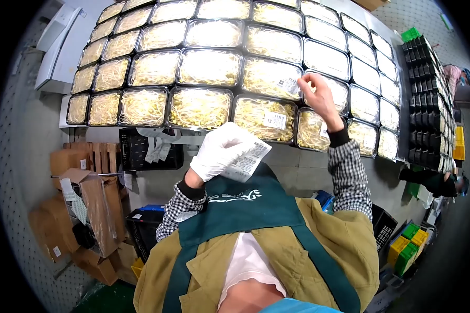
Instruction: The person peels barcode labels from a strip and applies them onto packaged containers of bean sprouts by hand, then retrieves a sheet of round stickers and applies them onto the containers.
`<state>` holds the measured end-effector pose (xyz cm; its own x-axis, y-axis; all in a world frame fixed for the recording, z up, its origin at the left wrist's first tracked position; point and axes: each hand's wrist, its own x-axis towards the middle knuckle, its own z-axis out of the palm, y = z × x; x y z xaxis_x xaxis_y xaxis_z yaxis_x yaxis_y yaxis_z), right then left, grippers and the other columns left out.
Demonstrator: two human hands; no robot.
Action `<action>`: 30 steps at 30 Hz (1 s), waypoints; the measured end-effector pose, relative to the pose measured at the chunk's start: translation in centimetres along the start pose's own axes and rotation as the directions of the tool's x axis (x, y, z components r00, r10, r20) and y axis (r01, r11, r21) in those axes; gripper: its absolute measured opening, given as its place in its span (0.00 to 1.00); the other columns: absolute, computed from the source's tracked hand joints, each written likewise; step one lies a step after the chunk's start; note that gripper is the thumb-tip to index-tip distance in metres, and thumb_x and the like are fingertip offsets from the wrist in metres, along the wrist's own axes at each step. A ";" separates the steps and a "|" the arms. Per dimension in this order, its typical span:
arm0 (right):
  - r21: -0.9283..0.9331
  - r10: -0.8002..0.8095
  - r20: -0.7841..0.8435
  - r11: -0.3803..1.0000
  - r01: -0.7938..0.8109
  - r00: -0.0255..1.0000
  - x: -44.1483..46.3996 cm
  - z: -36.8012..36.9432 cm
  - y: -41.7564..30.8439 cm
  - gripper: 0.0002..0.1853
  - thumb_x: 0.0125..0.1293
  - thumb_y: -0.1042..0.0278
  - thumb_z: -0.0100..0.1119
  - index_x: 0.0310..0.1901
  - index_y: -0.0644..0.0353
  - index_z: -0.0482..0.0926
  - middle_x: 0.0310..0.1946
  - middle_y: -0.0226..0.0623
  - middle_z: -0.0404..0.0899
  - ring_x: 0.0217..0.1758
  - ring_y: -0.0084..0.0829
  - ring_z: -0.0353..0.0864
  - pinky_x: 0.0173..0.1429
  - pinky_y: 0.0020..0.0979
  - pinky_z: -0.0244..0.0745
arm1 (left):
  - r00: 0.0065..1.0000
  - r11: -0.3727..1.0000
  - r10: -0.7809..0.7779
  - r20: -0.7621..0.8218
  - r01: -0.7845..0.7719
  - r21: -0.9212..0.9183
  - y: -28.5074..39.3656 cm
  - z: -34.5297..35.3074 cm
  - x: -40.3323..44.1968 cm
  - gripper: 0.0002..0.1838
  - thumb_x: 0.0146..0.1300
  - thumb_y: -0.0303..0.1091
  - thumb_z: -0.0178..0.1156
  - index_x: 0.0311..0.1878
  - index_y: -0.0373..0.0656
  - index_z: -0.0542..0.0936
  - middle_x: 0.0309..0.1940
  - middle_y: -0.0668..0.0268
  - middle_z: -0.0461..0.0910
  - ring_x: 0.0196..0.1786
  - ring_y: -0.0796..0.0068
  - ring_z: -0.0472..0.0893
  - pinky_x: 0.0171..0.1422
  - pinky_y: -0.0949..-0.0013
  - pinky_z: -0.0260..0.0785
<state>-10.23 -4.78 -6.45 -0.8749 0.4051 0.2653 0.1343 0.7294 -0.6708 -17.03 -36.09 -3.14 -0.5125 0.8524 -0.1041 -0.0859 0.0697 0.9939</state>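
My left hand (226,151), in a white glove, grips a sheet of printed labels (249,160) in front of my apron. My bare right hand (318,96) is over the packs, its fingers curled in with the fingertips close together. Just left of those fingertips, a white label (288,85) lies on a wrapped tray of bean sprouts (263,73); whether the fingers touch it, I cannot tell. Nearer to me, another bean sprout tray (248,112) bears a label (275,120). The tray to its right (309,122) carries a label (324,129) near its edge.
Rows of black trays of bean sprouts (146,107) cover the table before me. Stacked black trays (428,104) rise at the right, with people beyond. Cardboard boxes (96,208) and a black crate (151,148) are at the left. Yellow and green crates (408,245) stand lower right.
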 end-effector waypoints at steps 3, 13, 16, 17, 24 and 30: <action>-0.314 -0.001 -0.031 0.949 -0.009 1.000 1.9 2.8 3.8 0.15 0.59 0.53 0.64 0.31 0.56 0.78 0.29 0.36 0.75 0.38 0.40 0.75 0.41 0.41 0.68 | 0.994 0.987 -0.064 -0.093 0.050 -0.151 1.9 -0.2 0.7 0.10 0.62 0.26 0.61 0.47 0.37 0.80 0.45 0.64 0.81 0.45 0.78 0.79 0.51 0.75 0.71; 0.636 0.067 0.399 0.698 -0.329 0.914 -1.7 1.3 -5.1 0.12 0.66 0.69 0.58 0.49 0.64 0.78 0.45 0.36 0.81 0.48 0.23 0.77 0.51 0.27 0.71 | 0.894 0.955 0.199 -0.401 -0.086 0.283 0.8 2.0 5.9 0.08 0.64 0.31 0.61 0.38 0.36 0.82 0.28 0.65 0.82 0.31 0.79 0.79 0.35 0.74 0.71; 0.618 0.162 0.600 0.527 -0.583 0.783 -2.1 -0.1 -7.6 0.08 0.66 0.70 0.60 0.43 0.63 0.81 0.34 0.29 0.83 0.39 0.19 0.79 0.49 0.22 0.72 | 0.947 0.966 -0.025 -0.320 0.106 0.237 0.6 1.5 7.0 0.08 0.62 0.33 0.64 0.37 0.37 0.83 0.27 0.66 0.82 0.29 0.83 0.78 0.34 0.76 0.71; 0.706 0.124 0.509 0.505 -0.496 0.852 -1.2 -0.3 -6.9 0.07 0.65 0.69 0.62 0.40 0.63 0.82 0.33 0.27 0.82 0.39 0.16 0.78 0.47 0.21 0.72 | 0.948 0.987 -0.074 -0.311 0.114 0.113 0.9 1.6 7.3 0.08 0.62 0.33 0.64 0.37 0.37 0.83 0.27 0.67 0.82 0.29 0.83 0.78 0.34 0.77 0.71; -0.197 -0.127 -0.062 0.974 0.112 0.990 13.0 2.1 7.4 0.12 0.60 0.56 0.63 0.31 0.56 0.80 0.31 0.37 0.76 0.40 0.40 0.76 0.43 0.39 0.68 | 0.997 0.990 -0.038 -0.068 0.028 -0.136 2.9 0.0 7.5 0.12 0.61 0.22 0.60 0.48 0.31 0.80 0.45 0.59 0.81 0.44 0.75 0.81 0.48 0.74 0.73; -0.572 -0.253 -0.154 0.811 0.123 0.955 12.4 4.9 7.7 0.20 0.56 0.48 0.65 0.43 0.55 0.77 0.35 0.34 0.72 0.43 0.35 0.70 0.50 0.38 0.59 | 0.970 0.966 -0.064 -0.233 0.002 -0.257 4.9 -0.2 7.9 0.12 0.63 0.22 0.58 0.50 0.33 0.78 0.44 0.62 0.83 0.45 0.76 0.81 0.51 0.73 0.73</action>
<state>-22.36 3.18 -11.71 -0.7977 0.2872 0.5303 0.2680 0.9565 -0.1148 -21.67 -29.10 0.93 -0.6910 0.7016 -0.1737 -0.3040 -0.0640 0.9505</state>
